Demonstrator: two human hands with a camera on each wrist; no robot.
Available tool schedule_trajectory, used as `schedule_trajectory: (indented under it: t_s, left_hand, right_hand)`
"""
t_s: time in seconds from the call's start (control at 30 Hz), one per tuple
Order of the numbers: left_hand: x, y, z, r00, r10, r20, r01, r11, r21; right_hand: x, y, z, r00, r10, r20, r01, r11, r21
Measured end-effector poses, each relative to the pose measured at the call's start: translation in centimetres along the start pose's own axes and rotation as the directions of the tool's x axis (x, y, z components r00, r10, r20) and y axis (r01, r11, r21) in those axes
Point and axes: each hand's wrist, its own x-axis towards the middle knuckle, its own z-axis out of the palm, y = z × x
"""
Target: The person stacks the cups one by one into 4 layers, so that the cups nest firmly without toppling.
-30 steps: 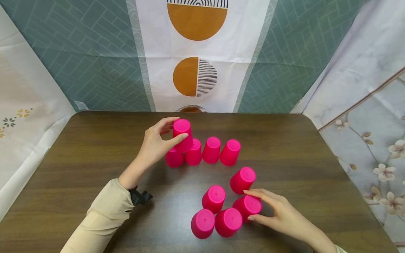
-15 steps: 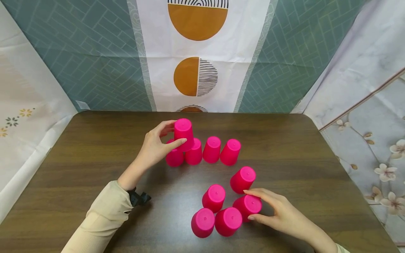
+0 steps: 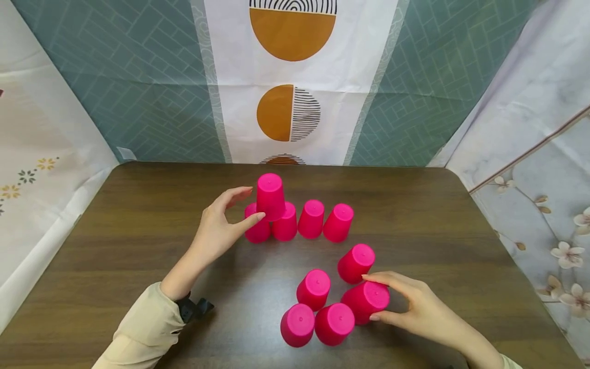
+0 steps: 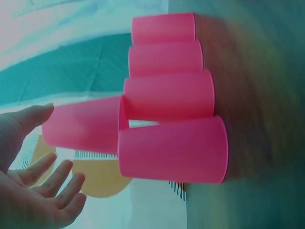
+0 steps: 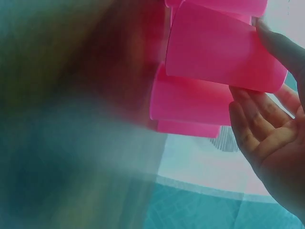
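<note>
The stacked pink cup [image 3: 270, 196] sits upside down on the two leftmost cups of the back row [image 3: 299, 221], bridging the gap between them, at the far middle of the brown table [image 3: 115, 246]. The left hand [image 3: 216, 228] is just beside it with fingers spread and loose, thumb and forefinger to either side but seemingly not pinching; the left wrist view shows an open palm clear of the cup. To leave it standing, that hand should draw straight back without brushing the wall.

Nearer the person, the right hand [image 3: 417, 310] curls its fingers around a tilted pink cup [image 3: 366, 301] at the right of the loose near cluster [image 3: 318, 307]. It is best lifted straight up before carrying, so its rim does not knock the neighbours touching it.
</note>
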Motion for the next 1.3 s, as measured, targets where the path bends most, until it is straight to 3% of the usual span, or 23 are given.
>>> schedule_trajectory:
  t_s: [0.17,0.3,0.37,0.47,0.6,0.67,0.93,1.17,1.3]
  left_hand:
    - [-2.5,1.0,0.1,0.996,0.056,-0.070,-0.056,0.998,0.011]
    - [-4.6,1.7,0.6,0.990,0.125,-0.066,-0.125,0.992,0.009]
    - [-5.7,1.9,0.9,0.988,0.150,-0.024,-0.150,0.989,0.004]
    - [-7.3,2.5,1.3,0.981,0.158,0.108,-0.160,0.987,0.002]
    - [-9.0,3.4,1.6,0.939,0.148,0.311,-0.156,0.988,0.000]
    - [-9.6,3.9,1.8,0.922,0.142,0.360,-0.155,0.988,0.006]
    - [-11.5,5.4,3.0,0.906,0.083,0.414,-0.122,0.990,0.068]
    - [-11.9,5.5,4.2,0.871,0.178,0.458,-0.211,0.977,0.021]
    - [-12.2,5.4,4.6,0.862,0.169,0.478,-0.208,0.978,0.030]
  right_hand:
    - [0.5,-0.3,-1.6,0.999,-0.029,-0.014,0.029,1.000,-0.008]
    - [1.2,-0.9,-3.3,0.998,0.054,0.028,-0.053,0.999,-0.013]
    - [1.7,-1.1,-4.0,0.995,0.087,0.053,-0.087,0.996,-0.010]
    - [2.5,-1.3,-4.6,0.994,0.089,0.068,-0.089,0.996,-0.007]
    - [3.7,-1.1,-5.1,0.999,0.017,0.052,-0.017,1.000,0.007]
    - [4.3,-0.8,-5.3,0.999,0.003,0.054,-0.005,0.999,0.037]
    - [6.1,0.2,-6.1,0.989,0.132,0.067,-0.143,0.970,0.197]
    - [8.4,0.8,-6.5,0.986,0.165,0.018,-0.164,0.945,0.283]
    - [9.8,1.2,-6.4,0.978,0.208,0.015,-0.201,0.924,0.326]
